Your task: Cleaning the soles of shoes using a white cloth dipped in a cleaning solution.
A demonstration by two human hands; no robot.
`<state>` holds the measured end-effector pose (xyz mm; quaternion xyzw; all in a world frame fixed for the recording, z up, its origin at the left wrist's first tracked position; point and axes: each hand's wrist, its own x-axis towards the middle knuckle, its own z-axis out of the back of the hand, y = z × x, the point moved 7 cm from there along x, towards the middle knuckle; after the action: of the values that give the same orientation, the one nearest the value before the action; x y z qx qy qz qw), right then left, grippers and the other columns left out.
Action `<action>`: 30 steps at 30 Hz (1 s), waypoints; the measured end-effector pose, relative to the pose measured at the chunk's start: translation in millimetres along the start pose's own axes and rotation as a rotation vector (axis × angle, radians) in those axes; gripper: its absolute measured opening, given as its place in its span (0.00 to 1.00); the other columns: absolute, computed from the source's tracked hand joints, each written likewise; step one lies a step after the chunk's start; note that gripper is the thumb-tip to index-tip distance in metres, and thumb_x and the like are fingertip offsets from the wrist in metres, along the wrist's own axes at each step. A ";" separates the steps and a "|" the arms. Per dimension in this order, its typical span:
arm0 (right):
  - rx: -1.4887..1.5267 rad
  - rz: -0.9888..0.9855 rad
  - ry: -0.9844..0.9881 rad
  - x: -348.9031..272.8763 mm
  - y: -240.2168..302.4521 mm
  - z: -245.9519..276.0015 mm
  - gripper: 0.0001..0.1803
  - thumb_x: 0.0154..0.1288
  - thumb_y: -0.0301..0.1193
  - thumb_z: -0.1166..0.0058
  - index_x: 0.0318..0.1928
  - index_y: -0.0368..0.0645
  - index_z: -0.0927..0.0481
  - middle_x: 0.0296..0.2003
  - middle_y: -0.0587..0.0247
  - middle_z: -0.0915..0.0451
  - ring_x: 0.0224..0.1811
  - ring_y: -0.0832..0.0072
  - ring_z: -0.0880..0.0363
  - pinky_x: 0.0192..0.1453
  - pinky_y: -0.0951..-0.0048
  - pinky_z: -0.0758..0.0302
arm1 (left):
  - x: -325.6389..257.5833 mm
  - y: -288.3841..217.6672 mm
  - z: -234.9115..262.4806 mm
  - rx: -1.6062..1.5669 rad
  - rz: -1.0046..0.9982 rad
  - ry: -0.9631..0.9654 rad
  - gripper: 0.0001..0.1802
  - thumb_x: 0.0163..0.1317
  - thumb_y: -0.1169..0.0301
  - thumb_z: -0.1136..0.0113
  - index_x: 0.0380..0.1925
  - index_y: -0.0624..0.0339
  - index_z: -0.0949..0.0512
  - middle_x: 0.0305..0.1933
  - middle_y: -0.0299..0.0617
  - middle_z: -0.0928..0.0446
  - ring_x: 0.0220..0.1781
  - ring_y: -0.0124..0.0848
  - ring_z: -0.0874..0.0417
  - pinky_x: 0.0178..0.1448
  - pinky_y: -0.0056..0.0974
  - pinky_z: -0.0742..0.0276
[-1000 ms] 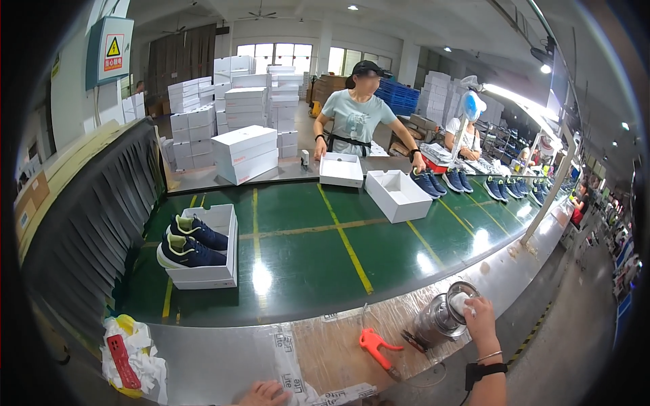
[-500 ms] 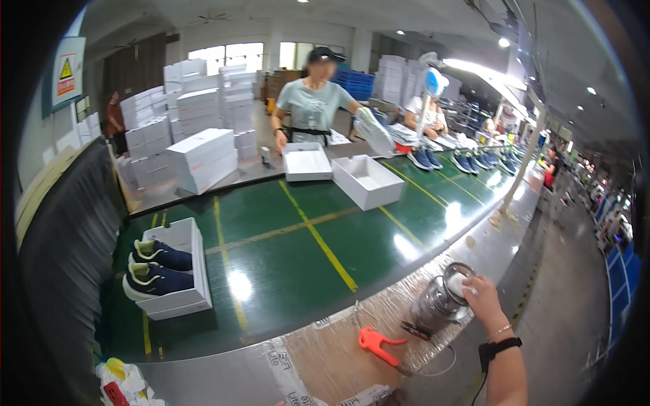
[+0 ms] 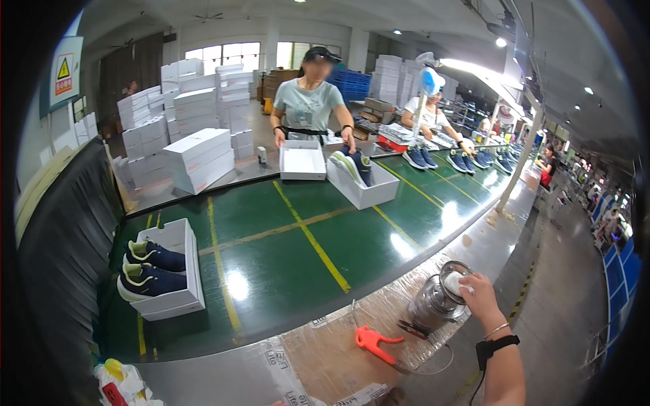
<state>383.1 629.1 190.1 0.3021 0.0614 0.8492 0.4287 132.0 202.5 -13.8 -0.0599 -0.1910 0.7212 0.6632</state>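
Behind the right hand [image 3: 478, 296] sit a thin shiny bangle [image 3: 497, 330] and a black strap [image 3: 500, 345] trailing a dark cable [image 3: 482, 383]

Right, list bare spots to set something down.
Free: green surface between the left white cardboard shoebox and right white cardboard shoebox; the grey metal ledge between crumpled white heap and brown board. Crowded: around the right hand, shiny metal canister and red plastic air gun.

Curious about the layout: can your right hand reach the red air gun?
Probably yes: the air gun lies uncovered on the bench. The right hand must go around the pot, though, and its fingers hold a white wad.
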 end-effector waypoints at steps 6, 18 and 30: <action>0.016 0.003 -0.021 -2.8 -1.1 3.3 0.09 0.49 0.26 0.47 0.33 0.40 0.19 0.35 0.51 0.22 0.42 0.54 0.27 0.50 0.61 0.30 | 1.9 -0.3 -3.7 -0.044 -0.001 0.043 0.30 0.50 0.58 0.43 0.54 0.56 0.33 0.58 0.55 0.43 0.64 0.52 0.46 0.65 0.55 0.52; 0.055 -0.025 -0.025 0.0 -5.9 -2.2 0.08 0.49 0.25 0.46 0.33 0.40 0.20 0.35 0.53 0.23 0.43 0.55 0.28 0.49 0.62 0.31 | 4.2 -1.3 0.9 -0.009 0.000 0.025 0.30 0.52 0.57 0.45 0.54 0.57 0.32 0.58 0.56 0.41 0.64 0.51 0.45 0.65 0.54 0.50; -0.001 0.011 -0.018 1.0 -4.1 -1.9 0.09 0.48 0.24 0.47 0.32 0.38 0.20 0.34 0.54 0.23 0.42 0.56 0.28 0.48 0.63 0.31 | 4.4 0.2 -9.3 -0.024 0.002 0.032 0.29 0.52 0.57 0.45 0.54 0.57 0.31 0.57 0.56 0.41 0.64 0.51 0.44 0.65 0.54 0.51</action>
<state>384.4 632.7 187.5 0.3098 0.0555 0.8489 0.4246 134.5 208.6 -21.7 -0.0794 -0.1891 0.7185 0.6646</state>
